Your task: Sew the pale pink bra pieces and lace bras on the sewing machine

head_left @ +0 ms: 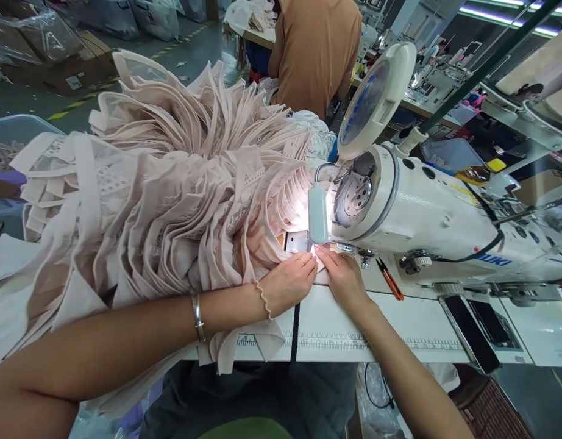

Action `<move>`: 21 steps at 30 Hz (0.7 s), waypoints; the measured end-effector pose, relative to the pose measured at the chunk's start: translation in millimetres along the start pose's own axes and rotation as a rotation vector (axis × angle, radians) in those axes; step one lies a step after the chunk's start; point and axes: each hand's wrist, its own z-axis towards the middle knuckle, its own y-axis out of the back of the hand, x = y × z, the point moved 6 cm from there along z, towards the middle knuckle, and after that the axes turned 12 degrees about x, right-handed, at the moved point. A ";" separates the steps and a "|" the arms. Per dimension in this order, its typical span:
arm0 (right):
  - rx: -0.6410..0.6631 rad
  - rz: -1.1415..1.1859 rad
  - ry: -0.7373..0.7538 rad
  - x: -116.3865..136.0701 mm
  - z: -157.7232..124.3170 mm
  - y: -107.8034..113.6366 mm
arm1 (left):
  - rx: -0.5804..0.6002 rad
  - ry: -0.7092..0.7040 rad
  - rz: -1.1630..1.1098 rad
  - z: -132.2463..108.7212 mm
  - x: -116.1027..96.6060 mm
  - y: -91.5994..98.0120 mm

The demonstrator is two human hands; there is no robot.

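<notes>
My left hand (289, 281) lies on a pale pink fabric piece (320, 263) just in front of the needle area, fingers pressed down on it, a ring on one finger. My right hand (342, 275) rests beside it, fingertips pinching the same fabric under the bright lamp (318, 214). The white sewing machine (427, 213) stands right behind both hands. A big heap of pink lace-trimmed garment pieces (171, 183) covers the table to the left and drapes over my left forearm.
Orange-handled snips (391, 281) lie right of my right hand. A dark phone (470, 332) sits on the white table (400, 323) by the ruler strip. A person in a tan shirt (315, 49) works at the bench ahead. Bagged goods and boxes (56, 55) line the floor far left.
</notes>
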 end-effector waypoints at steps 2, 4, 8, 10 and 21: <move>0.021 0.030 -0.014 -1.7 -0.3 -3.2 | 0.002 -0.015 0.026 -0.7 -0.4 0.5; 0.036 0.057 -0.020 -2.9 0.1 -5.7 | 0.003 -0.022 0.038 -0.8 -0.2 0.8; 0.040 0.086 -0.006 -4.6 2.1 -5.8 | -0.003 -0.029 0.014 0.3 0.2 1.0; 0.037 0.103 0.008 -5.1 2.7 -4.2 | -0.009 -0.029 0.009 0.5 0.5 1.8; 0.030 0.121 0.018 -6.8 4.1 -1.7 | 0.032 -0.022 -0.046 1.8 4.1 2.6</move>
